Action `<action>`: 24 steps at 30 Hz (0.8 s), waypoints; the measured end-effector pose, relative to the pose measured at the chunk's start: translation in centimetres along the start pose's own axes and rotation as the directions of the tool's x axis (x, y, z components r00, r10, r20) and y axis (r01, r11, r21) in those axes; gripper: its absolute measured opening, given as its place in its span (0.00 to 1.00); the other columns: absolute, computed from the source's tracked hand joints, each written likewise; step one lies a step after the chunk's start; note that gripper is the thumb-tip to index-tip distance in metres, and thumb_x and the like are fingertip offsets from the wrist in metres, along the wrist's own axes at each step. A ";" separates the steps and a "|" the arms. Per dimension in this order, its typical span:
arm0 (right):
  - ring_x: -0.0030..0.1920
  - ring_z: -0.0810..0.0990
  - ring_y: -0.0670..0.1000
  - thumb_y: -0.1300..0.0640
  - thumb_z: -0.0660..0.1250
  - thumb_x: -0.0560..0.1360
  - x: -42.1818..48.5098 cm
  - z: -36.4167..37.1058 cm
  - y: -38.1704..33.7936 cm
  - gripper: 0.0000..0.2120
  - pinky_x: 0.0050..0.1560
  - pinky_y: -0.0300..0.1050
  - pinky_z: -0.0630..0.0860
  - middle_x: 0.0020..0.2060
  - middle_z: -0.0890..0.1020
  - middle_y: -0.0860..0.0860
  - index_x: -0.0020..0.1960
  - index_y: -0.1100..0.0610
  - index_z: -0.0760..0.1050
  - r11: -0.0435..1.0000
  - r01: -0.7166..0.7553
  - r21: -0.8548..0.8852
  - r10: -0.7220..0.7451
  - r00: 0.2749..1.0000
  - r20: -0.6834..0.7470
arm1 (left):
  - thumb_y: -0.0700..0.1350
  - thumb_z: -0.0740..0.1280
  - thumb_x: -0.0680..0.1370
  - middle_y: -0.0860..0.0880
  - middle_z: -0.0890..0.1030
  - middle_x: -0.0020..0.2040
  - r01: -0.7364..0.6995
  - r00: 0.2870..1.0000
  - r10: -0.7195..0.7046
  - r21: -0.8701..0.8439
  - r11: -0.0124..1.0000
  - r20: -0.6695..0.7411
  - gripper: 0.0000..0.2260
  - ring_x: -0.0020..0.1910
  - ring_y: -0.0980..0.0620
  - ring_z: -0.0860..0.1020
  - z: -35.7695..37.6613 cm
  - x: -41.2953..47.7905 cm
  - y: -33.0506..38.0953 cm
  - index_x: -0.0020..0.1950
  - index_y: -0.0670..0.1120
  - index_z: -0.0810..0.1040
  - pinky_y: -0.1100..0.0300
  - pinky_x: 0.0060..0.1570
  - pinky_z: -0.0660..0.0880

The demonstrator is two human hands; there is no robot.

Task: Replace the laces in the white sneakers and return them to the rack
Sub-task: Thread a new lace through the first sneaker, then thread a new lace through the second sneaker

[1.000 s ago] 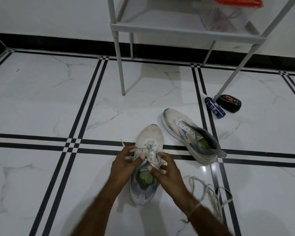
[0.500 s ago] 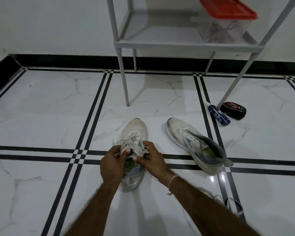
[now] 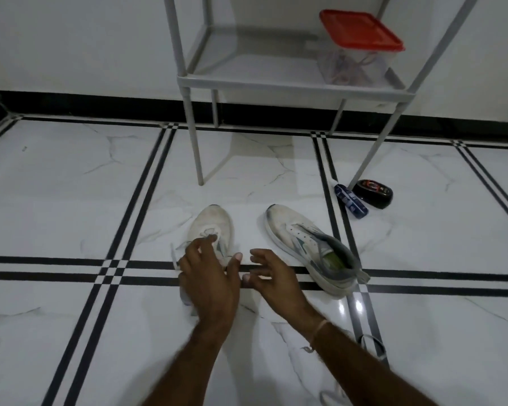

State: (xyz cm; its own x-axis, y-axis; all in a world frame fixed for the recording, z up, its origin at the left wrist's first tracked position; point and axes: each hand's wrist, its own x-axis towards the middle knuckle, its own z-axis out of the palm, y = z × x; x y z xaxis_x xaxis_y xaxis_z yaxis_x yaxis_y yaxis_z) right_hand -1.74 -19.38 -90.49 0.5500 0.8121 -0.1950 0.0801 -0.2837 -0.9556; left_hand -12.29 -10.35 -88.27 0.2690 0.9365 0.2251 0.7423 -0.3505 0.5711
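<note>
Head cam: half a second back both hands pinched the lace. Now the left hand and right hand have let go, fingers loose and holding nothing. The laced sneaker sits on the floor in front of the rack's front left leg, so probably done. The unlaced sneaker lies nearer the rack's right leg. The rack shelf is bare on its left, and a red-lidded box hugs its right edge.

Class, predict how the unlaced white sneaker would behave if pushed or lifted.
The unlaced white sneaker probably lifts lightly, being soft fabric. Lacking laces, its gaping upper would likely flop. On the glossy marble floor it may slide.
</note>
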 end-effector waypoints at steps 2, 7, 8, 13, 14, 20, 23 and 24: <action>0.55 0.82 0.42 0.56 0.75 0.77 -1.5 -2.1 -0.3 0.20 0.53 0.40 0.81 0.62 0.80 0.44 0.65 0.45 0.75 0.995 0.077 -0.068 -0.084 0.992 -0.096 | 0.55 0.73 0.76 0.48 0.75 0.63 -0.028 0.993 0.050 -0.202 0.979 0.104 0.20 0.58 0.45 0.77 0.9 -1.3 0.9 0.65 0.51 0.75 0.47 0.52 0.79; 0.69 0.71 0.50 0.48 0.70 0.76 -3.7 -9.3 1.0 0.27 0.68 0.41 0.66 0.71 0.74 0.50 0.73 0.51 0.71 0.833 0.011 -0.553 -0.300 0.849 -0.436 | 0.57 0.73 0.76 0.49 0.81 0.56 0.271 0.868 -0.050 -0.386 0.882 0.495 0.19 0.52 0.48 0.81 4.3 -3.4 3.9 0.62 0.50 0.75 0.46 0.55 0.79; 0.72 0.69 0.52 0.49 0.71 0.76 -3.9 -10.5 1.3 0.30 0.68 0.39 0.63 0.73 0.71 0.52 0.76 0.53 0.69 0.847 -0.068 -0.528 -0.221 0.857 -0.465 | 0.58 0.73 0.76 0.49 0.81 0.56 0.313 0.829 -0.054 -0.382 0.869 0.557 0.21 0.54 0.47 0.81 4.9 -3.8 4.4 0.63 0.50 0.74 0.48 0.57 0.78; 0.62 0.78 0.47 0.54 0.74 0.77 -6.7 -14.3 4.1 0.29 0.53 0.31 0.73 0.62 0.78 0.47 0.76 0.54 0.68 0.947 -0.219 -0.234 0.098 0.892 -0.441 | 0.60 0.72 0.76 0.48 0.79 0.63 0.433 0.677 -0.039 -0.355 0.829 0.735 0.30 0.63 0.47 0.77 7.6 -6.3 7.4 0.73 0.48 0.69 0.50 0.65 0.74; 0.59 0.80 0.47 0.54 0.75 0.77 -7.4 -14.2 4.4 0.27 0.51 0.30 0.74 0.59 0.80 0.45 0.73 0.53 0.71 0.949 -0.210 -0.234 0.078 0.879 -0.471 | 0.62 0.72 0.75 0.48 0.79 0.64 0.428 0.667 -0.019 -0.362 0.828 0.745 0.32 0.63 0.47 0.78 7.9 -6.5 7.9 0.74 0.49 0.68 0.48 0.65 0.75; 0.57 0.81 0.41 0.54 0.75 0.76 -8.0 -11.4 4.8 0.20 0.55 0.37 0.79 0.57 0.81 0.39 0.66 0.46 0.75 0.994 -0.080 -0.073 0.027 0.834 -0.550 | 0.58 0.70 0.76 0.48 0.82 0.61 0.435 0.697 -0.005 -0.416 0.799 0.718 0.25 0.58 0.47 0.81 9.3 -5.7 10.1 0.72 0.55 0.69 0.45 0.60 0.78; 0.56 0.80 0.39 0.51 0.75 0.76 -7.9 -9.3 4.5 0.19 0.52 0.34 0.79 0.57 0.81 0.38 0.65 0.47 0.75 0.986 -0.125 -0.112 0.046 0.846 -0.531 | 0.53 0.69 0.77 0.49 0.82 0.61 0.424 0.729 -0.063 -0.378 0.823 0.681 0.23 0.58 0.47 0.80 8.2 -5.8 9.0 0.72 0.56 0.70 0.46 0.61 0.78; 0.55 0.80 0.39 0.51 0.75 0.76 -8.1 -8.6 4.5 0.20 0.52 0.35 0.80 0.57 0.80 0.38 0.66 0.47 0.75 0.984 -0.136 -0.118 0.057 0.857 -0.512 | 0.51 0.69 0.78 0.50 0.81 0.62 0.402 0.749 -0.074 -0.364 0.840 0.659 0.23 0.59 0.47 0.80 7.7 -5.9 8.4 0.73 0.57 0.69 0.47 0.61 0.77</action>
State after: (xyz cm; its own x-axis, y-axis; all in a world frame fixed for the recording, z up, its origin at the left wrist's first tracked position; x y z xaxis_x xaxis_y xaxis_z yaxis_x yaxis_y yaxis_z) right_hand 1.34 -31.59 -91.27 0.9014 0.4191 -0.1089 0.1019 -0.4496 -0.8874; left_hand -2.90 -18.71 -90.88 0.5511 0.7359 -0.3935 0.5087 0.0775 0.8574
